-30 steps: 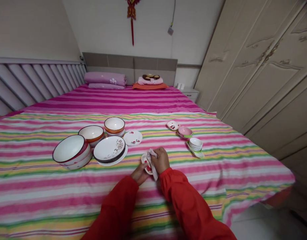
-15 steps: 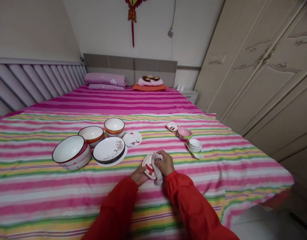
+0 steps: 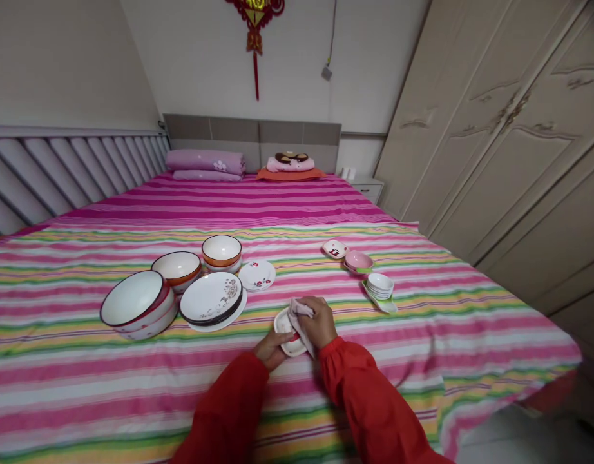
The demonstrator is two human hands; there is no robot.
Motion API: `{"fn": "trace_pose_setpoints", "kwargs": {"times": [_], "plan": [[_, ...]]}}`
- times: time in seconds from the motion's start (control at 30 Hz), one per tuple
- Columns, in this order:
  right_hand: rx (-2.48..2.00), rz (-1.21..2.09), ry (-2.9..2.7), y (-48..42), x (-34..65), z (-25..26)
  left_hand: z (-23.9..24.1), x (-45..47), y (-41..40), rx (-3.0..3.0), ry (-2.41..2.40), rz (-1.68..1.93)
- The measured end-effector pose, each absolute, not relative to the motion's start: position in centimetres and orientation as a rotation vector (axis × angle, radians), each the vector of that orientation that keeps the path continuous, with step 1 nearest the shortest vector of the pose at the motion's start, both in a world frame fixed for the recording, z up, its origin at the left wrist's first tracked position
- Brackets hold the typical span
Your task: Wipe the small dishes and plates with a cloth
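- Cream-white glazed dish, small and shallow with a rounded rim and a red motif, sits between both hands at the near middle of the bed, nearer than all the other crockery.
- Left hand grasps the dish by its left edge, thumb over the rim.
- Right hand grips a pale pinkish, soft, creased cloth, bunched in the fingers and laid over the dish's right side.
- Red fabric sleeves, wrinkled, gathered at the cuffs.
- Left of the hands: deep round white bowls with dark rims and red outsides, stacked; two shorter stacks topped by orange-brown-sided bowls; glossy round white plates with a grey-brown floral print, stacked; flat white plate with red flowers just beside them.
- Right, beyond the hands: small white dish with a dark figure; smooth pink bowl; nested little white bowls on a green-and-white dish.
- Beneath: woven-looking striped sheet, pink, white, yellow, green, lightly rumpled.
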State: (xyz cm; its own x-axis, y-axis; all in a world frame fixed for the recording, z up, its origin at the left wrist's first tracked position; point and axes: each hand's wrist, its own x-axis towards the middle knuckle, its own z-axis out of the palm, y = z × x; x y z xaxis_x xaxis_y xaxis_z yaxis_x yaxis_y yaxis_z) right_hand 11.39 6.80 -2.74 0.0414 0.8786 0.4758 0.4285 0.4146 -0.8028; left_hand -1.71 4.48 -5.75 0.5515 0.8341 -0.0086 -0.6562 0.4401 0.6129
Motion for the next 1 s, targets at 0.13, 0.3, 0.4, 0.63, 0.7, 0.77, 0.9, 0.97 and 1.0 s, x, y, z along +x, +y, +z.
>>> {"fn": "trace_pose_setpoints", "kwargs": {"times": [0.13, 0.3, 0.4, 0.63, 0.7, 0.77, 0.9, 0.97, 1.0], "plan": [[-1.307, 0.688, -1.217, 5.5, 11.0, -4.4, -5.5, -1.6, 4.4, 0.634, 0.318, 0.992], [-1.311, 0.785, -1.098, 4.1, 11.0, -5.2, -5.7, -1.7, 4.5, 0.644, 0.293, 1.064], [-1.29, 0.756, -1.228, 4.3, 11.7, -4.5, -6.2, -1.9, 4.7, 0.603, 0.259, 1.042], [-1.031, 0.449, -1.977, 5.8, 13.1, -0.7, -7.5, -2.7, 5.2, 0.479, 0.272, 0.752], [-0.945, 0.443, -2.123, 6.0, 12.9, -0.3, -7.8, -2.7, 5.2, 0.485, 0.291, 0.77], [-0.958, 0.426, -2.079, 6.2, 12.6, -0.4, -7.9, -2.4, 5.1, 0.49, 0.307, 0.843], [-1.138, 0.474, -1.641, 6.0, 12.0, -2.1, -7.2, -2.0, 4.9, 0.466, 0.338, 0.943], [-1.219, 0.579, -1.416, 5.3, 11.8, -3.1, -6.7, -1.9, 4.9, 0.447, 0.35, 0.978], [-1.243, 0.635, -1.328, 4.9, 11.7, -3.6, -6.5, -1.8, 4.9, 0.442, 0.352, 1.0]]}}
